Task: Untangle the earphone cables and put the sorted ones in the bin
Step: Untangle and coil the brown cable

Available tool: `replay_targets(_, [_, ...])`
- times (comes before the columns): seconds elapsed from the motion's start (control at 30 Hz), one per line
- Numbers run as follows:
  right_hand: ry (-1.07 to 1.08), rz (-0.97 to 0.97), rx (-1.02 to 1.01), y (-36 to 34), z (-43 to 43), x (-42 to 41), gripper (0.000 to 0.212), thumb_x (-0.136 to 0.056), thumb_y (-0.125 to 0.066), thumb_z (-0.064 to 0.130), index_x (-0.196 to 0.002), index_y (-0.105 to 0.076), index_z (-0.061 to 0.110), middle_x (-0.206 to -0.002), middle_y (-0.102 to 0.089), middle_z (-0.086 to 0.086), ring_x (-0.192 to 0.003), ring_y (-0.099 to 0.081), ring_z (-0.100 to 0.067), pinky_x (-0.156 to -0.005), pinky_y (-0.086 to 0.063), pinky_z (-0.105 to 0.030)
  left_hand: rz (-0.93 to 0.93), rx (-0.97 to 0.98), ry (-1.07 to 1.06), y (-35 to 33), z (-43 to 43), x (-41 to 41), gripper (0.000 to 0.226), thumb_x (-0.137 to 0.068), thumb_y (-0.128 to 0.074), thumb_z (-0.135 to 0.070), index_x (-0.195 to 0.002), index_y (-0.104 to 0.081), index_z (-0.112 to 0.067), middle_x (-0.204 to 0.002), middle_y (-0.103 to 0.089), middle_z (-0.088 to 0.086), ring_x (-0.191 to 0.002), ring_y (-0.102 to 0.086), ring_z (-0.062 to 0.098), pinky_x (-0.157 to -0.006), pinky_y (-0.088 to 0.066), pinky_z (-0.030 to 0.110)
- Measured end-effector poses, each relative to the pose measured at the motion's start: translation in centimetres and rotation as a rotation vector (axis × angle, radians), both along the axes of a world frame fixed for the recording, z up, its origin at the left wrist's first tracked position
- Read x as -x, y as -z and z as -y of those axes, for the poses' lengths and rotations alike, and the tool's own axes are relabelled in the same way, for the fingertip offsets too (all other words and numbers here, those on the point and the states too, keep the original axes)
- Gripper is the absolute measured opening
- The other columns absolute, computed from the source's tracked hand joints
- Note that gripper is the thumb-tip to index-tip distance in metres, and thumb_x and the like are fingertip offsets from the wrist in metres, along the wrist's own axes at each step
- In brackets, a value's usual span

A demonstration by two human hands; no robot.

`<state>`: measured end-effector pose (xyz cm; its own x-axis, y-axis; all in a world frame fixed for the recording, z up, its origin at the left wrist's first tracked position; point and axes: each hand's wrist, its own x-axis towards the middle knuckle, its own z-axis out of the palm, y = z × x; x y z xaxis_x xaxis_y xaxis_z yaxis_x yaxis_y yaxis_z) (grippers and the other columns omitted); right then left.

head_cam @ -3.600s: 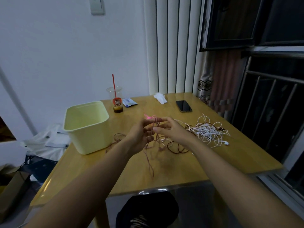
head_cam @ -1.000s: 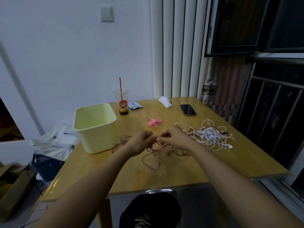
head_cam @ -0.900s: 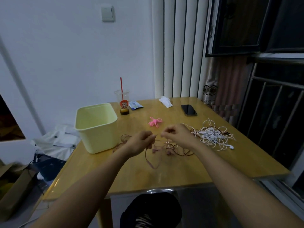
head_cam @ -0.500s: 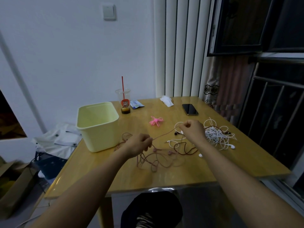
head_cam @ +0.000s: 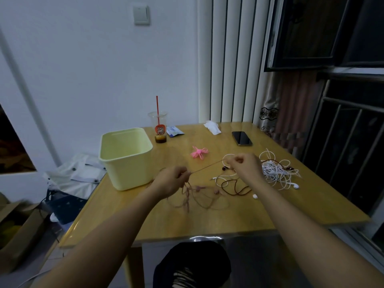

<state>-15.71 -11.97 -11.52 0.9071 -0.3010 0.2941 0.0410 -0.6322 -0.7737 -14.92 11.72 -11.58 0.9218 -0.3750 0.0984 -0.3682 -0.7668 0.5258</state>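
Observation:
A thin pinkish-brown earphone cable [head_cam: 205,167] runs taut between my two hands above the wooden table [head_cam: 239,217]. My left hand [head_cam: 170,180] pinches one end, and the rest of that cable hangs from it in loose loops [head_cam: 199,196] onto the table. My right hand [head_cam: 244,166] pinches the other end, just left of a white tangle of earphone cables [head_cam: 276,173]. A dark brown cable [head_cam: 234,187] and a white one lie looped under my right hand. The pale yellow bin [head_cam: 126,156] stands at the left; its inside shows nothing.
A small pink coiled cable bundle [head_cam: 199,152] lies behind my hands. Farther back are a plastic cup with a red straw [head_cam: 159,127], a blue packet [head_cam: 174,131], a crumpled tissue [head_cam: 212,127] and a black phone [head_cam: 241,138]. Window bars stand at the right.
My hands were close together over the tangle; they have drawn apart, the right one moving back and right, stretching the pinkish-brown cable taut between them.

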Motion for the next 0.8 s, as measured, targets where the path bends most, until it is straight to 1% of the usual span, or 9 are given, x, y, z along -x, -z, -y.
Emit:
replay_targets(0.07, [-0.140,-0.061,0.063,-0.3,-0.7,0.0,0.039,-0.089,-0.066,0.021,-0.128,-0.064,0.019,-0.125,-0.066,0.002,-0.114,-0.061,-0.019,-0.088,-0.050,-0.031,0.012,-0.022,0.029,-0.1,0.6,0.0,0.028,-0.103,-0.041,-0.034,-0.081,-0.056,-0.024,-0.076,-0.058,-0.004,-0.073,-0.055,0.013,-0.068,-0.045,0.031])
replay_targets(0.13, [-0.416,-0.102,0.011,-0.9,-2.4,0.4,0.058,-0.090,-0.063,0.012,-0.145,-0.047,0.022,-0.136,-0.057,0.005,-0.113,-0.060,-0.013,-0.085,-0.049,-0.021,0.022,-0.032,0.057,-0.1,1.5,0.0,0.028,-0.103,-0.042,-0.034,-0.086,-0.059,-0.019,-0.075,-0.057,-0.005,-0.071,-0.054,0.012,-0.067,-0.044,0.032])
replay_targets(0.23, [-0.623,-0.161,0.151,-1.3,-4.0,0.6,0.028,-0.093,-0.064,0.019,-0.120,-0.069,0.017,-0.102,-0.070,0.003,-0.084,-0.060,0.006,-0.067,-0.045,-0.013,0.053,-0.036,0.077,-0.1,2.0,0.0,0.029,-0.102,-0.043,-0.035,-0.089,-0.061,-0.017,-0.073,-0.056,-0.004,-0.069,-0.052,0.015,-0.063,-0.041,0.033])
replay_targets(0.27, [-0.607,-0.153,0.184,-1.3,-3.8,0.6,0.016,-0.093,-0.066,0.022,-0.104,-0.074,0.013,-0.088,-0.071,0.002,-0.070,-0.057,0.009,-0.062,-0.041,-0.014,0.048,-0.033,0.081,-0.1,1.8,0.0,0.029,-0.102,-0.043,-0.037,-0.087,-0.060,-0.019,-0.073,-0.057,-0.003,-0.069,-0.053,0.015,-0.064,-0.042,0.033])
replay_targets(0.33, [-0.494,-0.113,0.156,-0.9,-2.9,0.3,0.015,-0.092,-0.068,0.025,-0.084,-0.074,0.014,-0.072,-0.069,0.003,-0.060,-0.055,0.005,-0.057,-0.039,-0.014,0.020,-0.043,0.069,0.0,1.0,-0.1,0.026,-0.102,-0.043,-0.038,-0.083,-0.057,-0.026,-0.077,-0.060,-0.004,-0.074,-0.057,0.015,-0.069,-0.046,0.034])
replay_targets(0.43, [-0.189,-0.003,0.033,-0.5,-1.6,0.0,0.013,-0.092,-0.066,0.024,-0.080,-0.069,0.019,-0.070,-0.064,0.006,-0.069,-0.059,-0.007,-0.056,-0.040,-0.019,0.019,-0.156,0.034,0.2,-0.3,0.1,0.026,-0.102,-0.042,-0.040,-0.083,-0.057,-0.030,-0.082,-0.062,-0.004,-0.081,-0.059,0.016,-0.077,-0.047,0.037])
replay_targets(0.5, [-0.060,0.027,0.055,-0.3,-1.5,-0.1,0.013,-0.092,-0.064,0.022,-0.080,-0.067,0.018,-0.073,-0.063,0.006,-0.072,-0.059,-0.012,-0.056,-0.040,-0.021,0.048,-0.251,0.037,0.2,-0.6,0.4,0.025,-0.102,-0.041,-0.042,-0.087,-0.059,-0.031,-0.084,-0.059,-0.005,-0.087,-0.056,0.016,-0.082,-0.042,0.037])
replay_targets(0.67, [-0.198,-0.176,0.133,-0.5,-2.0,-0.1,0.014,-0.089,-0.065,0.026,-0.087,-0.070,0.013,-0.079,-0.062,0.004,-0.076,-0.058,-0.015,-0.065,-0.044,-0.028,0.119,-0.119,0.009,0.1,-0.9,0.8,0.015,-0.100,-0.046,-0.041,-0.097,-0.059,-0.037,-0.080,-0.055,-0.017,-0.079,-0.048,0.001,-0.094,-0.035,0.041])
replay_targets(0.8, [-0.195,-0.131,0.124,-1.0,-1.6,0.3,0.015,-0.086,-0.070,0.033,-0.085,-0.074,0.019,-0.076,-0.063,0.006,-0.073,-0.058,-0.013,-0.067,-0.047,-0.031,0.285,-0.010,-0.050,-0.4,-1.2,0.9,0.015,-0.101,-0.046,-0.034,-0.105,-0.060,-0.033,-0.070,-0.055,-0.012,-0.078,-0.052,0.004,-0.099,-0.026,0.036])
